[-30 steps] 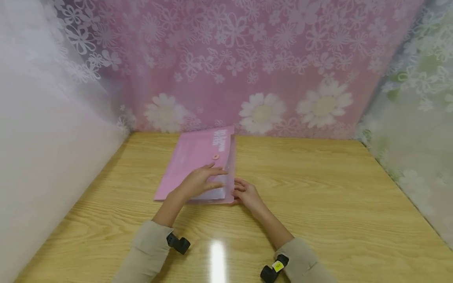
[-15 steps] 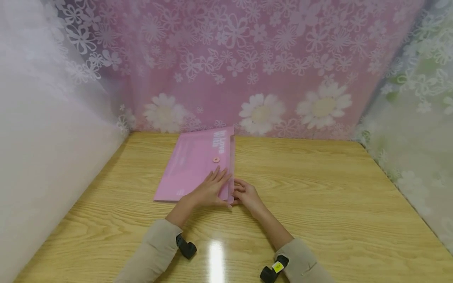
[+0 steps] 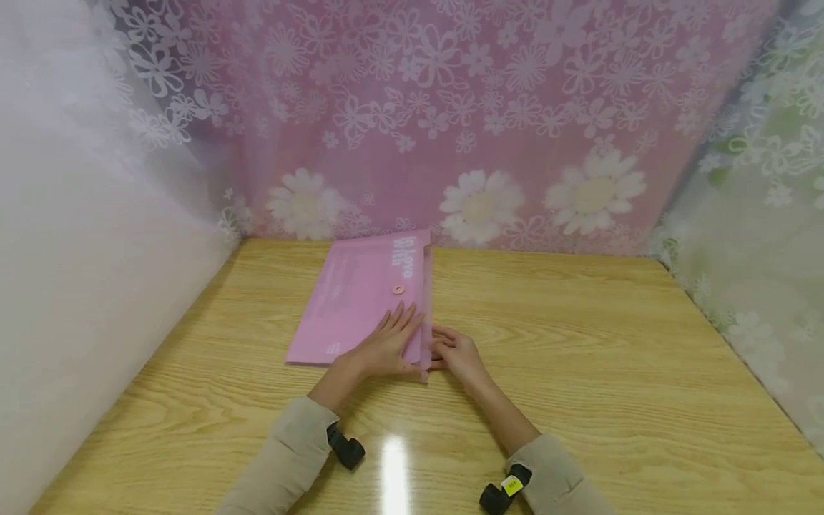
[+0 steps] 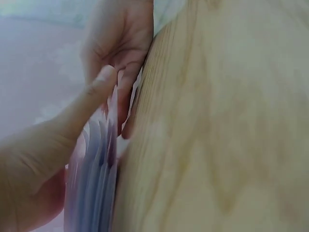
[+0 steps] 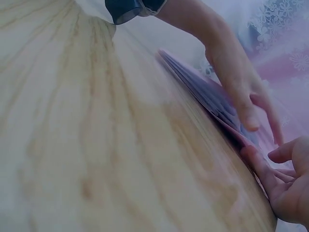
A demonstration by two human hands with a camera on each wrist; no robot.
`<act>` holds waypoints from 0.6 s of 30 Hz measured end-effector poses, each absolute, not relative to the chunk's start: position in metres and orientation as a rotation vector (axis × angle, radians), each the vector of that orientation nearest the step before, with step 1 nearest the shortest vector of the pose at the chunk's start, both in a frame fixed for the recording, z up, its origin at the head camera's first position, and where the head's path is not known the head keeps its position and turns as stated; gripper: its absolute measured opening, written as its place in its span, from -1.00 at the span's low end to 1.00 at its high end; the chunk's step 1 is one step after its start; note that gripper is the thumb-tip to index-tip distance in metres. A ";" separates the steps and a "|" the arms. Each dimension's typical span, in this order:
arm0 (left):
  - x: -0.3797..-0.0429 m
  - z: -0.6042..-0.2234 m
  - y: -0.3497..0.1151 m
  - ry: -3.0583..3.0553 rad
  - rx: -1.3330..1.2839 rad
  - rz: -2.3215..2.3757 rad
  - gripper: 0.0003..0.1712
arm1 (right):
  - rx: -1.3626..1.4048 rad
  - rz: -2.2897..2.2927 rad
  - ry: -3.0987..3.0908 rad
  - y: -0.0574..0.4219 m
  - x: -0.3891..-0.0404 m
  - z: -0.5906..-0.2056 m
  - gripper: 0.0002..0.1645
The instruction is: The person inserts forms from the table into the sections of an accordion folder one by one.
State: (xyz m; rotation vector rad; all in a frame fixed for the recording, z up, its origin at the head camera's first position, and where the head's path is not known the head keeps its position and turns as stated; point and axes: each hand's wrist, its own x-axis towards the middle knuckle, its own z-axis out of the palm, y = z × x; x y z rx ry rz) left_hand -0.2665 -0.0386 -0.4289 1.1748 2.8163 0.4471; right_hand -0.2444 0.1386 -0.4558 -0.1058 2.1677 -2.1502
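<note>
A pink expanding file folder (image 3: 350,300) lies on the wooden table, with white lettering and a round button on its cover. My left hand (image 3: 386,347) rests on the near right part of the cover with its fingers spread, its thumb at the near edge. Close to that corner, my right hand (image 3: 462,360) grips the right edge of the folder with bent fingers. In the left wrist view the folder's stacked pockets (image 4: 96,169) show edge-on, below the left thumb. Part of the right fingers' contact is hidden by the folder's edge.
The wooden table (image 3: 579,357) extends to both sides of the folder. A pink flowered curtain (image 3: 412,107) hangs behind it, touching the table's back edge. Pale sheets stand along the left (image 3: 96,250) and right (image 3: 766,286). Each wrist carries a small black camera (image 3: 347,450).
My left hand has come down from above the folder and now rests on it, and the cover lies flatter towards the right edge. The right hand stays at that edge.
</note>
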 end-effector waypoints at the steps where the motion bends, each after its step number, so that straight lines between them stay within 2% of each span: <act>1: -0.267 -0.427 -0.039 2.819 1.185 0.447 0.25 | -0.103 -2.147 2.172 0.141 -0.245 -0.455 -0.52; 5: -0.267 -0.418 -0.042 2.789 1.224 0.514 0.17 | -0.087 -2.161 2.109 0.153 -0.246 -0.451 -0.55; 10: -0.270 -0.396 -0.051 2.718 1.210 0.657 -0.01 | -0.131 -2.143 2.107 0.183 -0.252 -0.439 -0.54; 15: -0.283 -0.370 -0.068 2.865 1.050 0.675 -0.16 | -0.218 -2.071 2.352 0.222 -0.267 -0.411 -0.53; 18: -0.300 -0.355 -0.079 3.020 0.904 0.582 -0.15 | -0.309 -1.772 2.748 0.248 -0.281 -0.384 -0.51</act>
